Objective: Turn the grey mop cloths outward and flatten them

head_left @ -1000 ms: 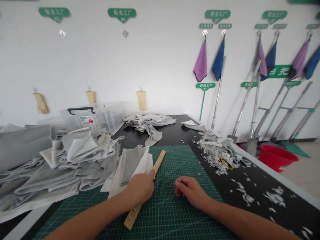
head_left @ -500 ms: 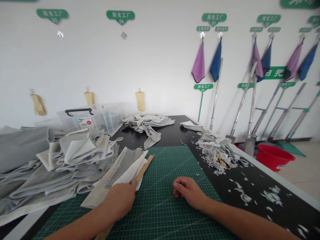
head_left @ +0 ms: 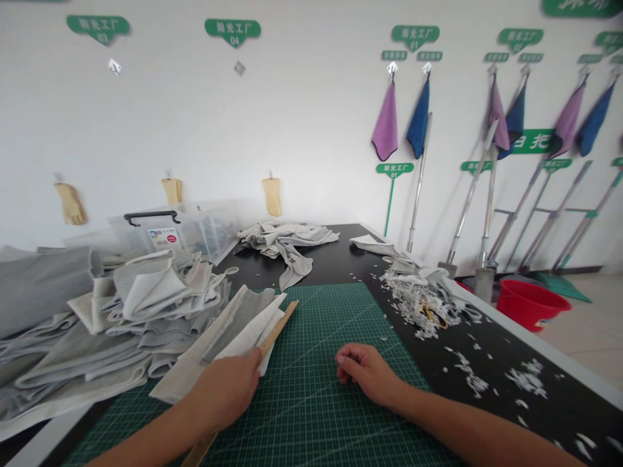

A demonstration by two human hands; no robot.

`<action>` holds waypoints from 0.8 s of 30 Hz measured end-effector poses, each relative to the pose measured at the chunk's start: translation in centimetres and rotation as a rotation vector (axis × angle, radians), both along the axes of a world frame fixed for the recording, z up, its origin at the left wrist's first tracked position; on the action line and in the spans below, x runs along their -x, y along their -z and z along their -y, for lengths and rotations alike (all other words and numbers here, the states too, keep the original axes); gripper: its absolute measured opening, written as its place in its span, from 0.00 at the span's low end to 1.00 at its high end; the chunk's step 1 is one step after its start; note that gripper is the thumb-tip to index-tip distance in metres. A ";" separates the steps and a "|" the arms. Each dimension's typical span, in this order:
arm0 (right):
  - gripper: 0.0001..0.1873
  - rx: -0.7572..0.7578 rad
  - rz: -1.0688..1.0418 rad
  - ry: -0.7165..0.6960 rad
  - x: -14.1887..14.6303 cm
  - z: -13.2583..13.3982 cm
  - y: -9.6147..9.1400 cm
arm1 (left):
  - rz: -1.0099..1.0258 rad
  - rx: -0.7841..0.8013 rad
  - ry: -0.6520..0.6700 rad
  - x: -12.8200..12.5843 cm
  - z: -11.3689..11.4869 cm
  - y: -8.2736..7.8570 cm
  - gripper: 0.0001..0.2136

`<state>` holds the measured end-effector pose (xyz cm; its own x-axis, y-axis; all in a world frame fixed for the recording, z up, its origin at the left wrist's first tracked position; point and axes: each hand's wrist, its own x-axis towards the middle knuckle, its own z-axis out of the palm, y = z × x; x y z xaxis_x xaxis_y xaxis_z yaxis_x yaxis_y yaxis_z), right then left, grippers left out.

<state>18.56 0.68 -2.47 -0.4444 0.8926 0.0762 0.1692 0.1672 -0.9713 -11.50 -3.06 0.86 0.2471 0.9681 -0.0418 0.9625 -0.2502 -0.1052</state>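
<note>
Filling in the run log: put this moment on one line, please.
left hand: holds ruler over edge of cloth; right hand: loosely curled, nothing visible inside; surface: green mat; nearby: cloth pile, scraps

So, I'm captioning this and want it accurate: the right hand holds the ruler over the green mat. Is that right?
One slip: it is the left hand that holds the ruler over the green mat, as the head view shows.

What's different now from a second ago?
The left hand has moved left and toward the person, along with the wooden ruler it holds. The folded cloth beside the ruler has shifted left too. Nothing visibly let go. The right hand stays loosely curled over the green mat.
</note>
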 end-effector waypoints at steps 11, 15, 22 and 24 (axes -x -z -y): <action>0.12 -0.015 -0.013 -0.014 -0.1 0.0 0.3 | 0.231 -0.105 -0.038 -2.6 -3.3 -1.5 0.14; 0.12 -0.026 0.003 -0.021 -0.1 0.0 0.2 | 0.230 -0.093 -0.142 -2.9 -8.2 -3.7 0.15; 0.12 -0.028 0.004 -0.022 -0.3 0.1 0.3 | 0.219 0.064 -0.264 -1.5 -16.0 -4.9 0.12; 0.11 -0.028 -0.002 -0.029 -0.3 0.1 0.4 | 0.239 0.091 -0.254 -1.5 -16.7 -4.6 0.13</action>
<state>18.89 0.57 -2.83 -0.4699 0.8769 0.1016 0.1618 0.1987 -0.9666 -10.01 13.66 5.49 0.0127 0.9948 -0.1011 0.9899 0.0018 0.1420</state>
